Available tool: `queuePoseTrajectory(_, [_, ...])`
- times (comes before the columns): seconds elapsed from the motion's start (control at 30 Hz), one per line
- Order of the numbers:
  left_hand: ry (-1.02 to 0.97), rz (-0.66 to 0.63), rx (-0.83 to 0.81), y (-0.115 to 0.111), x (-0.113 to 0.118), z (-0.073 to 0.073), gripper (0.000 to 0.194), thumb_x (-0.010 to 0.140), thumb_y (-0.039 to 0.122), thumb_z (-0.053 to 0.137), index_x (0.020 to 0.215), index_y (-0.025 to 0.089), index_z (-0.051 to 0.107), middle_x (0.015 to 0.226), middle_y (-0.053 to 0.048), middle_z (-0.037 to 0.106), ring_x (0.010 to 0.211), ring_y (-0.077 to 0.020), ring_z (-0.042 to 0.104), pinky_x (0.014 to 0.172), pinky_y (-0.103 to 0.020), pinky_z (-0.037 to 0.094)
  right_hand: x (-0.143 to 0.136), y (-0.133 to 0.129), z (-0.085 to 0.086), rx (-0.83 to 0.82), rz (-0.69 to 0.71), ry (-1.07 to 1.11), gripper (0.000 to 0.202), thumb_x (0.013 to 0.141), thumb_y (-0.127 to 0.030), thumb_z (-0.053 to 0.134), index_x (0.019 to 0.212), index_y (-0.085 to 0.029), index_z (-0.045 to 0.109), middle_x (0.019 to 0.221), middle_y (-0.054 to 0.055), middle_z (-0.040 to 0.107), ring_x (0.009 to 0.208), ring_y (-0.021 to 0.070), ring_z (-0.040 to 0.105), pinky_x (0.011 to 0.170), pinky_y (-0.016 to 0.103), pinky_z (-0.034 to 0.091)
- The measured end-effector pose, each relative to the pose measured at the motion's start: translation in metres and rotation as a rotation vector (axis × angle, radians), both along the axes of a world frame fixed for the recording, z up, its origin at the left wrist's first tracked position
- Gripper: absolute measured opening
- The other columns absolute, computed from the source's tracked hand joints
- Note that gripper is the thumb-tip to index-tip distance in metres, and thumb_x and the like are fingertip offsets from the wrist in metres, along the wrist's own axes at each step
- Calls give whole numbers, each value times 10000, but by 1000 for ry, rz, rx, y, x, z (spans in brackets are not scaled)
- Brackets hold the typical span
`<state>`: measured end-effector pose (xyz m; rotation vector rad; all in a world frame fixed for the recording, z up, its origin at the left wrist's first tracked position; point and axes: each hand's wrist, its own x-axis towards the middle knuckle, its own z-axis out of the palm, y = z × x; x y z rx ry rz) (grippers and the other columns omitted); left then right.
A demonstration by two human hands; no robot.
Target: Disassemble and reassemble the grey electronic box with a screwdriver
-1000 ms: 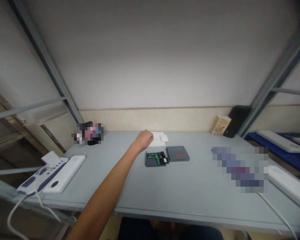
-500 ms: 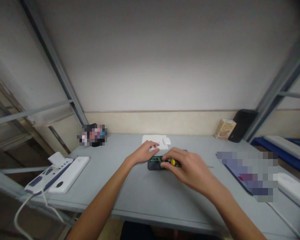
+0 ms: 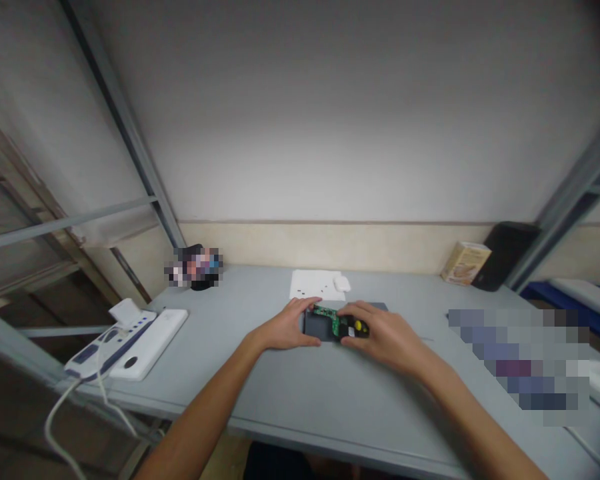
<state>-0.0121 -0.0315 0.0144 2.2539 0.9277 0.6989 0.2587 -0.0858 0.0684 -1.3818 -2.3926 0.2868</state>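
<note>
Circuit board [image 3: 335, 326] over grey casing [image 3: 319, 327], centre of frame; should be light, stiff, fragile, so hold by edges. Left hand [image 3: 290, 327] clamped across casing's left end. Right hand [image 3: 384, 332] closed round screwdriver [image 3: 359, 326], seemingly touching board's right end; palm hides most of screwdriver.

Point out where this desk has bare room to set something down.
The desk is bare between the left forearm and right forearm, and between the small white item and the box. Crowded at the middle: left hand, right hand, green board and dark case bunch together.
</note>
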Motion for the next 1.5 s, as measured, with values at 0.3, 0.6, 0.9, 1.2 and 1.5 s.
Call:
queuePoseTrajectory(0.3, [-83,44,-34,-3,-1,-4,1072,689,361,876,1558,301,251,1282,-94,521,1197,-259,516,1108,-443,373,9,-44,-22,-162,149,-10,400,822,-386,729,1214,-340,661,1273,27,677,1037,261,690,910,378,514])
queuePoseTrajectory(0.6, [-35,100,83,-5,3,-1,913,741,400,841,1510,302,358,1384,-98,519,1277,-274,470,1133,-445,371,8,-21,-14,28,76,9,336,952,-463,555,1256,-336,625,1349,59,582,1036,245,671,874,384,533])
queuePoseTrajectory(0.9, [12,96,136,-3,0,2,876,742,450,832,1489,329,390,1476,-71,482,1364,-285,410,1169,-462,325,36,40,-17,82,-73,-68,298,959,-400,507,1157,-259,680,1170,67,665,967,223,670,857,338,493])
queuePoseTrajectory(1.2, [11,122,149,-4,-5,4,876,731,455,839,1481,316,408,1454,-75,499,1344,-280,429,1163,-452,335,25,32,-33,199,-104,-28,348,1015,-421,404,1141,-246,678,1134,67,677,1025,217,637,906,338,472])
queuePoseTrajectory(1.5, [26,145,151,-2,-8,2,814,738,446,833,1448,311,460,1468,-73,505,1350,-288,439,1177,-476,314,21,27,-36,240,-142,-20,327,1018,-381,381,1061,-242,674,1098,59,675,999,214,626,876,334,463])
